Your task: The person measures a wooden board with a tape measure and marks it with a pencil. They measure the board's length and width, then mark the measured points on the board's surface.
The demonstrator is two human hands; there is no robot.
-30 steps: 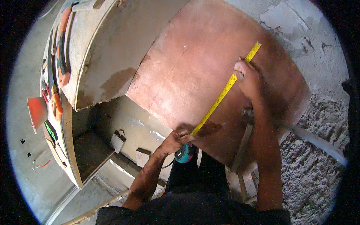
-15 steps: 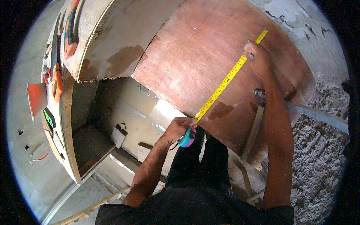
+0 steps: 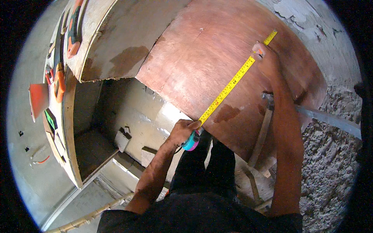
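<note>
A reddish-brown plywood sheet (image 3: 182, 62) lies in front of me with a dark damp patch on it. The yellow blade of a tape measure (image 3: 229, 91) stretches across it on a slant. My left hand (image 3: 183, 132) is closed at the sheet's near edge, thumb pressed on the blade, with the teal-and-pink case just below. Near the blade's far end, my right hand (image 3: 267, 56) rests over it, fingers pinched around a small orange thing (image 3: 259, 51), pencil-like but mostly hidden. Beside my right forearm lies a hammer (image 3: 261, 136), partly covered by the arm.
At right, a metal bar (image 3: 330, 121) juts over rough rubble (image 3: 326, 174). Left of the sheet is a deep opening (image 3: 112, 116) with a pale block inside. Saws (image 3: 59, 83), red-handled pliers (image 3: 49, 74) and an orange-red plate (image 3: 39, 101) are on the board at far left.
My left hand and the tape case have shifted slightly left along the sheet's near edge. My right hand stays nearly in place at the blade's far part.
</note>
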